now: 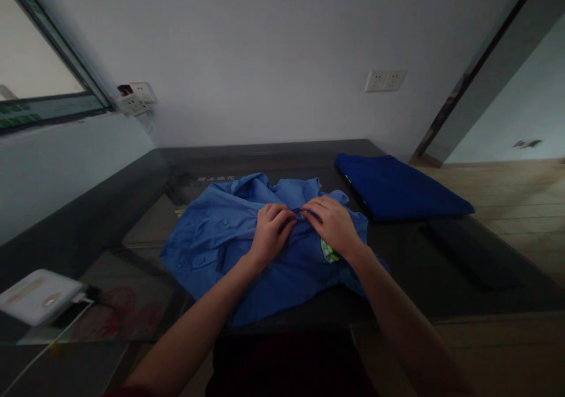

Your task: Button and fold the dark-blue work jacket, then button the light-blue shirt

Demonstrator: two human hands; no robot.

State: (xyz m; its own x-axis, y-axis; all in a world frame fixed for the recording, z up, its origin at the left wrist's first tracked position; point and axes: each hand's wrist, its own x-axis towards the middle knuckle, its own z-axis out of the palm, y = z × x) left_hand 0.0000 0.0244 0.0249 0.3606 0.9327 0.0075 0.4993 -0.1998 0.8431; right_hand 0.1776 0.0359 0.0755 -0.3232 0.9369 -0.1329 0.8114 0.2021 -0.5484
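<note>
Forearms point(212, 320), both bare, enter from the lower edge of the head view and converge on a light-blue shirt point(265, 294), which lies rumpled near the middle of a dark, glossy table point(392, 259). Left hand point(272, 229) and right hand point(334, 223) lie close together over the garment; each pinches a narrow fold of its fabric between thumb and fingers. Just below the right hand, a yellow-green and silver strip point(329, 251) shows on the cloth; a buttoned pocket flap point(205, 260) shows toward the left. Beyond the right hand, near the far right of the tabletop, rests a flat, darker-blue fabric item point(401, 188), with a dark rectangular object point(474, 254) nearer the viewer. At far left stands a white device point(42, 297) with a pale cable point(53, 343). Behind rises a plain wall point(265, 62) bearing a double socket point(385, 80).
</note>
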